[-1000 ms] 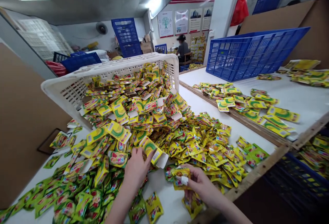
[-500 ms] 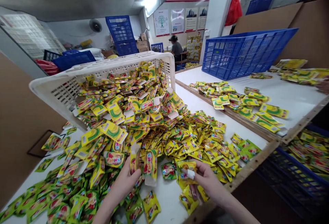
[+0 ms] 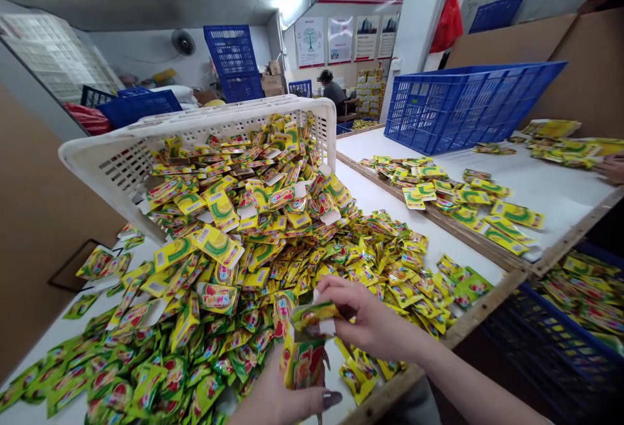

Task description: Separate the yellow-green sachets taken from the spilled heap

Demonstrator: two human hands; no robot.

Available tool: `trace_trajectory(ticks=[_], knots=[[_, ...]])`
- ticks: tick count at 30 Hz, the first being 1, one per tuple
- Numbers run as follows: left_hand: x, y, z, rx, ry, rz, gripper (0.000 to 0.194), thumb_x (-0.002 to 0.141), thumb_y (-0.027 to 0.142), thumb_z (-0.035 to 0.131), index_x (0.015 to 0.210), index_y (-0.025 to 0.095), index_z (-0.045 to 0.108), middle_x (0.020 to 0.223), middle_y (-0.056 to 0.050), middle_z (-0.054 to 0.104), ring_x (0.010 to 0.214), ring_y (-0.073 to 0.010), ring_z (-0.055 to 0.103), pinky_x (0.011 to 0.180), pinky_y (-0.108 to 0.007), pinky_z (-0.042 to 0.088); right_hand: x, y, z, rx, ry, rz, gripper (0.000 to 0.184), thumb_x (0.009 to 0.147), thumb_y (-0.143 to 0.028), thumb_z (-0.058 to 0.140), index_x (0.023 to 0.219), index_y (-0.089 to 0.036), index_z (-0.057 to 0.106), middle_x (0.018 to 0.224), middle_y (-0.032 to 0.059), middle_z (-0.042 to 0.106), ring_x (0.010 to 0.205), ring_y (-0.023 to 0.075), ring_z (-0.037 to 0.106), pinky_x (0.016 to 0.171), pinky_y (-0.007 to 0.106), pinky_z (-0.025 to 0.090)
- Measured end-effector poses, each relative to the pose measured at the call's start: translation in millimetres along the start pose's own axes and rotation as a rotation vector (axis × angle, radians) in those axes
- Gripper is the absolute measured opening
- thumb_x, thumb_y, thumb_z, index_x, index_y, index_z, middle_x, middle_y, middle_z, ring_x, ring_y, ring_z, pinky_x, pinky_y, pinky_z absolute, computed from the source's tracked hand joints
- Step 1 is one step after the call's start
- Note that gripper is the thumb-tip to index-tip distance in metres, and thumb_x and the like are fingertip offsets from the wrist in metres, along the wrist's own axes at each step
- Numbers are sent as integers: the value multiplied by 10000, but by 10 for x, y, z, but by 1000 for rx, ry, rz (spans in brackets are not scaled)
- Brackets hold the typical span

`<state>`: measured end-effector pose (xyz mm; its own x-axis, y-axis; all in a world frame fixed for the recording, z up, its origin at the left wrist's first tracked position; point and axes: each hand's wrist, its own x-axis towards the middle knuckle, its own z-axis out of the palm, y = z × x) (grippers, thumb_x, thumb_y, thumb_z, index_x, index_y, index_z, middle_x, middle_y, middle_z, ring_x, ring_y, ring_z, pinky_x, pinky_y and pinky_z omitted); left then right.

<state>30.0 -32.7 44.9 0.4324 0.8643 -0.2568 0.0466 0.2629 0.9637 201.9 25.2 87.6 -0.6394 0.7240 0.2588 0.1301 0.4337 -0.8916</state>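
Observation:
My left hand (image 3: 277, 399), low in the middle of the head view, is closed round a small printed box (image 3: 303, 363), open end up. My right hand (image 3: 365, 318) pinches a yellow sachet (image 3: 312, 314) at the mouth of that box; whether part of it is inside I cannot tell. A white wrap is partly visible on one right finger. Behind the held box another small carton (image 3: 283, 311) shows. Green sachets (image 3: 146, 379) lie to the left, yellow sachets (image 3: 390, 275) to the right.
A white basket (image 3: 73, 158) lies tipped, small yellow cartons (image 3: 221, 210) spilling from it. On the table beyond the wooden strip (image 3: 468, 243) stands a blue crate (image 3: 429, 110). At the right edge is another person's hand (image 3: 611, 168); another person (image 3: 334, 92) sits far back.
My left hand has moved down and right with the box. My right hand has moved up and left, bringing the yellow sachet to the box's open top.

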Motion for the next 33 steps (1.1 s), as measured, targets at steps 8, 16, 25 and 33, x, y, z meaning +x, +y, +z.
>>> trace_trajectory(ticks=[8, 16, 25, 33], knots=[[-3, -328, 60, 79, -30, -136, 405, 642, 253, 671, 1005, 161, 516, 855, -22, 617, 772, -175, 558, 731, -306, 452, -138, -130, -189, -350, -373, 80, 302, 717, -41, 517, 970, -181, 608, 931, 32, 544, 798, 136, 520, 726, 241, 425], [-63, -439, 125, 142, -127, -139, 471, 629, 305, 638, 1080, 188, 570, 1068, -59, 635, 1006, -270, 545, 898, -371, 409, -591, 144, 123, -202, -171, 170, 329, 720, -3, 433, 849, -192, 670, 797, 25, 604, 744, 127, 569, 672, 217, 426], [29, -652, 160, 101, -238, -55, 526, 640, 309, 670, 1138, 206, 533, 1115, -48, 619, 1015, -264, 546, 889, -351, 425, -766, 50, 192, -94, -150, 295, 286, 798, -118, 437, 990, -200, 632, 987, 81, 632, 905, 164, 593, 812, 260, 448], [108, -542, 262, 46, -194, 9, 616, 624, 166, 627, 1207, 211, 432, 1021, -28, 606, 910, -204, 558, 799, -302, 444, -697, 88, 88, -47, -264, 291, 394, 741, -7, 417, 976, -219, 650, 1005, 47, 625, 911, 153, 578, 822, 264, 441]])
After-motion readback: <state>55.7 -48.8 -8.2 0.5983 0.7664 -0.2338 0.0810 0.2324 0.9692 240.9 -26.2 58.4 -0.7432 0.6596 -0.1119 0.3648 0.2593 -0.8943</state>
